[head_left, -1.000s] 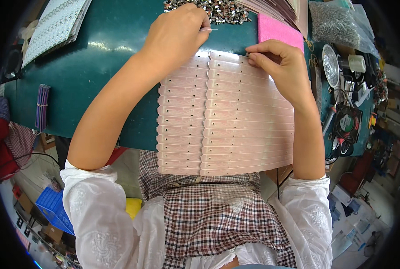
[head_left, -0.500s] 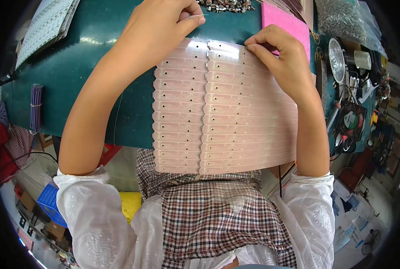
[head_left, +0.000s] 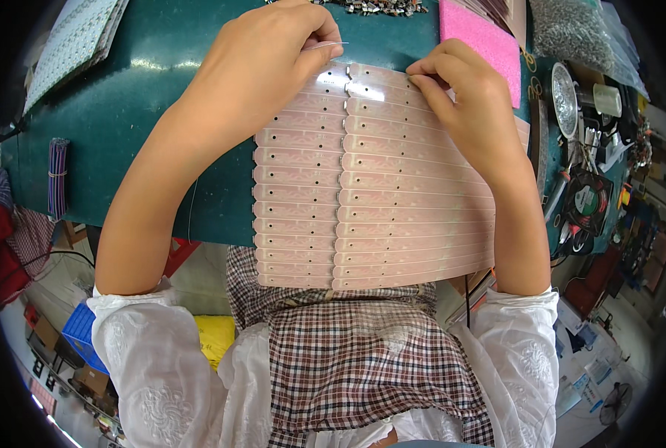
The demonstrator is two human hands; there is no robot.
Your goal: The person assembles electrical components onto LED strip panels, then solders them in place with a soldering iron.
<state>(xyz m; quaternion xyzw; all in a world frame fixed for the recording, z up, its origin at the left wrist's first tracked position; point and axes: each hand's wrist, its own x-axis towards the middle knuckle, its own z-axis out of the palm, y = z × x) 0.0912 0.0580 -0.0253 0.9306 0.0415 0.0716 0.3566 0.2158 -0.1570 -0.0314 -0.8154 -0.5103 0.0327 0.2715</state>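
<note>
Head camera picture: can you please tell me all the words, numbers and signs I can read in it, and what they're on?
None can be read clearly.
Yellow bag: dark marks, too small and blurred to read.
Black fan: a round label in the middle, too small to read.
Pink panel of strips: tiny holes and a faint pattern, no readable words.

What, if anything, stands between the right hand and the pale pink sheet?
Nothing visible: the right hand has its fingertips at the far edge of the pale pink sheet. The foam block lies beyond.
</note>
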